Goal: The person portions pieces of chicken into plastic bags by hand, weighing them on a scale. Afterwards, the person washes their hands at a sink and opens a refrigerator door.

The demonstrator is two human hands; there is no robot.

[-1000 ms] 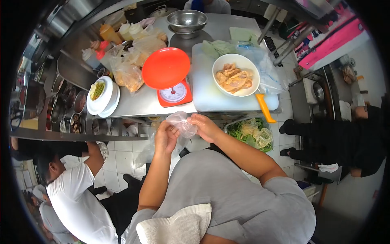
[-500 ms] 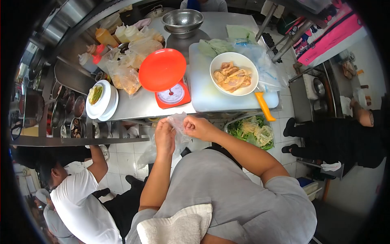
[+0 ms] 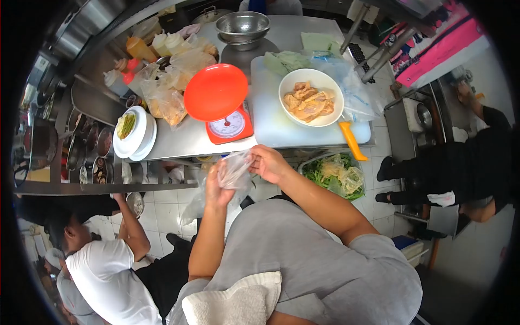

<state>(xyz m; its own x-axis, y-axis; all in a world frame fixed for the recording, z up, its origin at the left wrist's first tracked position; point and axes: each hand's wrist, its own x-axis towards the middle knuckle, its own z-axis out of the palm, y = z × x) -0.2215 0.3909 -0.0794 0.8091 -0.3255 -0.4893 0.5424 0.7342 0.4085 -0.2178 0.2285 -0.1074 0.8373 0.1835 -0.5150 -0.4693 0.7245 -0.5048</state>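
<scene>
A thin clear plastic bag (image 3: 236, 169) is stretched between my hands in front of the table's near edge. My left hand (image 3: 218, 189) grips it from the left, and the film covers part of the fingers. On the other side, my right hand (image 3: 267, 162) pinches the bag's edge between thumb and fingers. Just beyond them stands a red kitchen scale (image 3: 232, 128) with a round red pan (image 3: 216, 93). To the right, a white bowl (image 3: 287, 111) of raw chicken pieces (image 3: 309, 102) rests on a white cutting board (image 3: 265, 127). A yellow-handled knife (image 3: 352, 142) overhangs the board's front edge.
Stacked white plates (image 3: 146, 146), filled plastic bags (image 3: 168, 103) and squeeze bottles (image 3: 140, 50) occupy the left. A metal colander (image 3: 242, 27) sits at the back. Below the table is a bin of greens (image 3: 338, 179). One person (image 3: 108, 265) works at left, another (image 3: 455, 173) at right.
The plastic bag has been spread wider, and my right hand has risen slightly, its fingers less tightly curled. My left hand has dropped a little. The people at both sides moved their arms.
</scene>
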